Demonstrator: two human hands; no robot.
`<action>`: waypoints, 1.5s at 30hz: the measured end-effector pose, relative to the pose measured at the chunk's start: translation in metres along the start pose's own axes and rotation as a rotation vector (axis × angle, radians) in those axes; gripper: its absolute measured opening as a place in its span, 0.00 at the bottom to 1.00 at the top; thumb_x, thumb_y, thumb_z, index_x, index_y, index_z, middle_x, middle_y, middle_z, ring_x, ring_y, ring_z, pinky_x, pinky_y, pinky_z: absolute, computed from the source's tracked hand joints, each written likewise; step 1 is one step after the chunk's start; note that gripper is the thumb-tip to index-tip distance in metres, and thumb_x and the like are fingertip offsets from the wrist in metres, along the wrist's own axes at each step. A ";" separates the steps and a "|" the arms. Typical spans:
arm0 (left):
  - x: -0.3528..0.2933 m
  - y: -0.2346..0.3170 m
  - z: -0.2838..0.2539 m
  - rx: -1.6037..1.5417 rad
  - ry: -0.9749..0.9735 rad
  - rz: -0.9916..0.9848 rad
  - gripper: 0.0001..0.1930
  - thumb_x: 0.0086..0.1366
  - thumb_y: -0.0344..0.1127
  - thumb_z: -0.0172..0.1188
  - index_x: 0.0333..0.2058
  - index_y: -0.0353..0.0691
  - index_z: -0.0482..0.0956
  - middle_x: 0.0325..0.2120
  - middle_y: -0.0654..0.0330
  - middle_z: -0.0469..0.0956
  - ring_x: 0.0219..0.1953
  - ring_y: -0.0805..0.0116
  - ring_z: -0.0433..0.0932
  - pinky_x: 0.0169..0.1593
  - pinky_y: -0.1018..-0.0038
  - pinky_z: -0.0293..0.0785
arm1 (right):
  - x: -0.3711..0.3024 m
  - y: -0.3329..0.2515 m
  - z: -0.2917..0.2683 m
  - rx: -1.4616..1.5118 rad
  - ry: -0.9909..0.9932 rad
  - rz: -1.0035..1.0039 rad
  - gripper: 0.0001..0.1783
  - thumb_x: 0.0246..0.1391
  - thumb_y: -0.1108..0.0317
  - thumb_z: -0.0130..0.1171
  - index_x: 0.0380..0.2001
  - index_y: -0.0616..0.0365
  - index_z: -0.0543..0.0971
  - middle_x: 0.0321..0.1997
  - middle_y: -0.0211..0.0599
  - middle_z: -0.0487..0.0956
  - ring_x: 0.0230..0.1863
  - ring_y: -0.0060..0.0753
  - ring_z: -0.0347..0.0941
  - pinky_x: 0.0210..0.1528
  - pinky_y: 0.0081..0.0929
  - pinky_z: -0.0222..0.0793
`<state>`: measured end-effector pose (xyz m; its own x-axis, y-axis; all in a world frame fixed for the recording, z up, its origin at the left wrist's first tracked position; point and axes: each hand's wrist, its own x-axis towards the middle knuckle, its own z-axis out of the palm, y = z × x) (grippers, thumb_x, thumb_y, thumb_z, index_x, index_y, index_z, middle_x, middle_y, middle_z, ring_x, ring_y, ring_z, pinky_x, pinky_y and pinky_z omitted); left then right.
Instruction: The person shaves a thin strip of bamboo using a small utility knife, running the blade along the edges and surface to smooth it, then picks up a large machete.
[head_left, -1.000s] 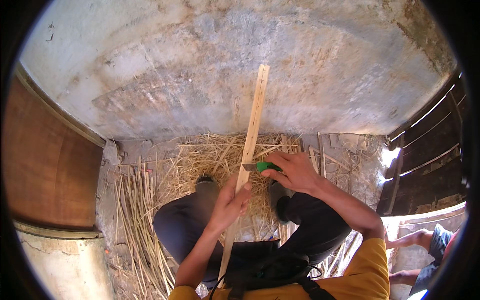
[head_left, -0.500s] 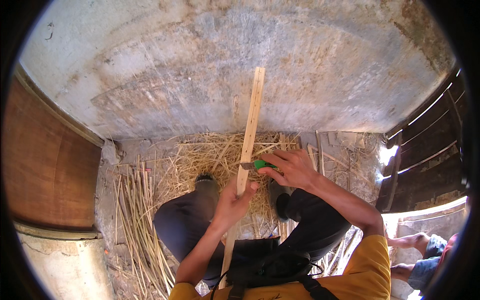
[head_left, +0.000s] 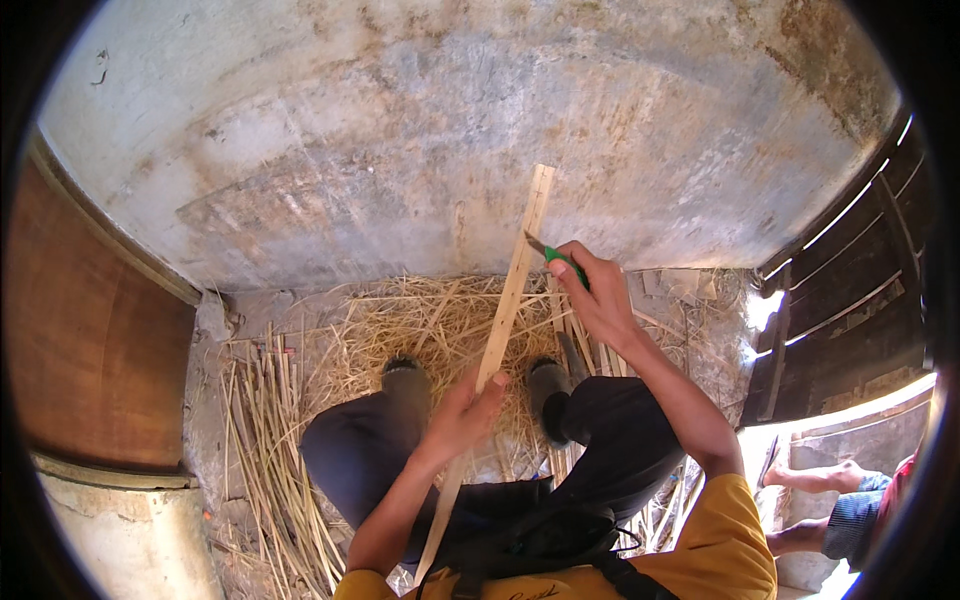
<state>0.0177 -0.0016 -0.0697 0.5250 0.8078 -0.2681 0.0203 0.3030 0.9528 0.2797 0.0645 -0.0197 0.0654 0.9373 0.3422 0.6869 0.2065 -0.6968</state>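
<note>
Left hand (head_left: 465, 414) clamped round wooden strip (head_left: 509, 300); right hand (head_left: 600, 300) grips green-handled knife (head_left: 553, 254), blade (head_left: 536, 243) at strip's edge, beyond left grip.

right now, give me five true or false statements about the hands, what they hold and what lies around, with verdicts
1. The left hand holds a long, flat, pale wooden strip. True.
2. The right hand is empty. False: it holds a green-handled knife.
3. Loose, straw-coloured shavings lie near the dark boots. True.
4. The cloth sleeves are blue. False: they are mustard-yellow.
5. The strip's far end lies beyond both hands. True.
</note>
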 end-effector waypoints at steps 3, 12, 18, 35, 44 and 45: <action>0.000 0.007 -0.002 -0.109 -0.031 -0.074 0.15 0.83 0.50 0.48 0.42 0.44 0.68 0.21 0.72 0.64 0.16 0.82 0.63 0.20 0.78 0.67 | -0.011 -0.007 0.002 0.080 -0.113 0.006 0.17 0.71 0.53 0.61 0.45 0.56 0.80 0.18 0.40 0.73 0.20 0.33 0.71 0.26 0.36 0.62; 0.009 -0.004 -0.002 -0.092 -0.116 0.049 0.15 0.84 0.45 0.46 0.43 0.37 0.71 0.24 0.63 0.72 0.22 0.74 0.76 0.31 0.73 0.81 | -0.009 -0.007 0.022 0.626 -0.278 0.269 0.16 0.64 0.63 0.70 0.46 0.65 0.85 0.37 0.36 0.88 0.41 0.25 0.85 0.48 0.26 0.80; 0.011 0.004 -0.001 -0.086 -0.003 0.062 0.16 0.84 0.45 0.46 0.47 0.36 0.72 0.27 0.62 0.75 0.27 0.72 0.78 0.35 0.72 0.81 | -0.008 0.005 0.028 0.696 -0.283 0.252 0.16 0.64 0.62 0.71 0.46 0.65 0.85 0.35 0.35 0.87 0.39 0.23 0.84 0.45 0.25 0.79; 0.003 0.015 -0.003 -0.190 0.119 0.036 0.11 0.81 0.41 0.54 0.51 0.41 0.73 0.23 0.70 0.68 0.18 0.85 0.63 0.20 0.82 0.59 | -0.032 -0.016 0.018 -0.139 -0.310 -0.367 0.19 0.61 0.52 0.70 0.49 0.49 0.85 0.36 0.38 0.87 0.29 0.46 0.84 0.28 0.38 0.77; 0.005 0.008 -0.002 -0.141 0.195 0.070 0.11 0.80 0.42 0.56 0.47 0.40 0.74 0.22 0.72 0.68 0.19 0.86 0.64 0.21 0.82 0.60 | -0.034 -0.015 0.021 -0.164 -0.237 -0.471 0.18 0.58 0.51 0.72 0.46 0.48 0.87 0.32 0.35 0.86 0.24 0.43 0.82 0.25 0.37 0.75; 0.005 0.008 -0.001 -0.141 0.196 0.071 0.11 0.80 0.42 0.56 0.47 0.40 0.74 0.22 0.72 0.68 0.19 0.86 0.64 0.21 0.82 0.60 | -0.033 -0.016 0.021 -0.164 -0.238 -0.472 0.18 0.58 0.51 0.72 0.46 0.48 0.87 0.32 0.35 0.86 0.24 0.43 0.82 0.25 0.37 0.75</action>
<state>0.0195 0.0058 -0.0635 0.3453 0.9081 -0.2371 -0.1367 0.2986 0.9445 0.2518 0.0358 -0.0334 -0.4293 0.7951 0.4284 0.7068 0.5911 -0.3888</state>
